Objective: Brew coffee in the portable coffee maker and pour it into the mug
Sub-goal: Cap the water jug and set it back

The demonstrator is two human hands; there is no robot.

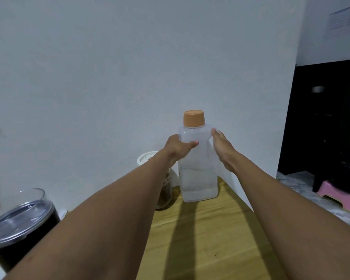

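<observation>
The wooden table [210, 239] runs up to a plain wall, and near its far end stands the water bottle [198, 170], a translucent squarish container about a third full, upright, orange cap [194, 118] screwed on; everything else is placed from it. Well to its left, at the near edge, sits the dark portable coffee maker [20, 225] with a clear lid (no mug is in view). Just left of the bottle, partly behind the forearm, stands a jar [166, 190] of brown grounds with a white lid. The left hand [177, 147] wraps the bottle's shoulder, thumb across the front. The right hand [223, 152] lies flat against the opposite side, fingers straight, probably steadying it for a two-handed lift.
</observation>
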